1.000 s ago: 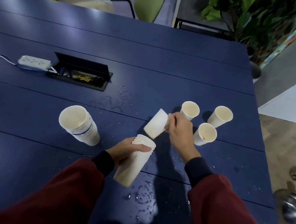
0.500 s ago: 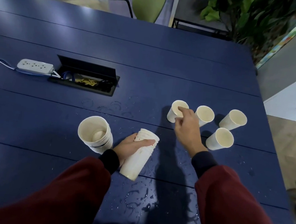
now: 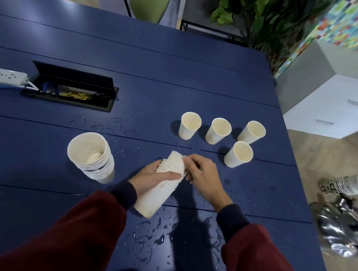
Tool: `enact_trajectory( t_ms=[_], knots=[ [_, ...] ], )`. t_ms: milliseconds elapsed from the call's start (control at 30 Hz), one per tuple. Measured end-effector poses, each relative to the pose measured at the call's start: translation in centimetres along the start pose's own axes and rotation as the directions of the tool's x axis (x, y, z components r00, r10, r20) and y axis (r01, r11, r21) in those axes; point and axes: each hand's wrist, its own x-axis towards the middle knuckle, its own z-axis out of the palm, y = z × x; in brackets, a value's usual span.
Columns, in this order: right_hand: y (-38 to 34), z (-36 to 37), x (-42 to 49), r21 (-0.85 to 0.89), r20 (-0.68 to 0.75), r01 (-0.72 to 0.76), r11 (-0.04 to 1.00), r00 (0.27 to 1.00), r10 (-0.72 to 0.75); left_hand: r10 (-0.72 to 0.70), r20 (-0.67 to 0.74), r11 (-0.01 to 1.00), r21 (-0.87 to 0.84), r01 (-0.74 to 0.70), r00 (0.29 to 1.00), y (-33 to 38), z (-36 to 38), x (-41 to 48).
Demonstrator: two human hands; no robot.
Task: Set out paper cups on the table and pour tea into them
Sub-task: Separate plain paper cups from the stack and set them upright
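Left hand point(image 3: 150, 176) wraps the tilted paper-cup stack point(image 3: 156, 199); right hand point(image 3: 204, 177) pinches its top cup point(image 3: 176, 161). Four single cups point(image 3: 218, 130) stand upright beyond-right of that stack and look empty. Spare stack point(image 3: 91, 157) left of it. Steel kettle point(image 3: 340, 231) far right, on the floor. Judgement: set-out partway, pouring not started. No legible text.

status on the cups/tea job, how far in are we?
Done: four cups stand upright and apart on the table, all looking empty. In hand: the left hand grips a tilted cup stack while the right hand pinches its top cup, apparently to peel it off. Left: any further cups, then all the pouring; what looks like a metal kettle sits on the floor at right, untouched.
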Motion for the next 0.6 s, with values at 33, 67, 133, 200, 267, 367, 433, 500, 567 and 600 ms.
enact_trajectory(
  t_ms=[33,67,133,200,267,367,433,500,567,600],
  knots=[
    [0.1,-0.3,0.1,0.008,-0.08,0.005,1.0,0.997,-0.004,0.002,-0.017,1.0,0.014,-0.002,1.0,-0.1,0.1,-0.2],
    [0.1,-0.8,0.3,-0.024,-0.177,0.024,0.999,0.984,-0.028,0.002,-0.034,1.0,0.018,-0.001,0.999,-0.1,0.1,-0.5],
    [0.4,-2.0,0.6,-0.192,-0.314,0.067,0.979,0.941,-0.126,0.004,-0.07,1.0,0.006,-0.003,0.998,-0.5,-0.1,-0.9],
    [1.0,-3.0,0.8,-0.354,-0.335,0.06,0.933,0.924,-0.186,0.013,-0.122,1.0,0.009,-0.012,0.992,-0.5,-0.3,-1.3],
    [1.9,-3.6,1.1,-0.468,-0.294,0.003,0.884,0.942,-0.159,0.034,-0.157,0.999,0.047,-0.027,0.987,-0.6,-0.5,-1.3],
    [2.6,-3.8,0.9,-0.533,-0.221,-0.064,0.844,0.973,-0.065,0.106,-0.172,0.994,0.046,-0.099,0.979,-0.3,-0.2,-1.4],
    [2.2,-3.5,0.4,-0.548,-0.239,-0.051,0.835,0.966,-0.098,0.155,-0.185,0.988,0.052,-0.148,0.97,-0.1,0.0,-1.5],
    [1.3,-2.9,-0.4,-0.527,-0.31,0.018,0.85,0.927,-0.212,0.196,-0.191,0.98,0.069,-0.186,0.962,0.1,0.3,-1.5],
    [0.0,-1.8,-1.1,-0.467,-0.266,0.121,0.876,0.925,-0.27,0.218,-0.184,0.974,0.11,-0.2,0.958,0.1,0.7,-1.5],
    [-0.6,-1.1,-1.4,-0.414,-0.186,0.174,0.893,0.945,-0.27,0.229,-0.171,0.969,0.129,-0.209,0.958,0.1,0.8,-1.4]
  ],
)
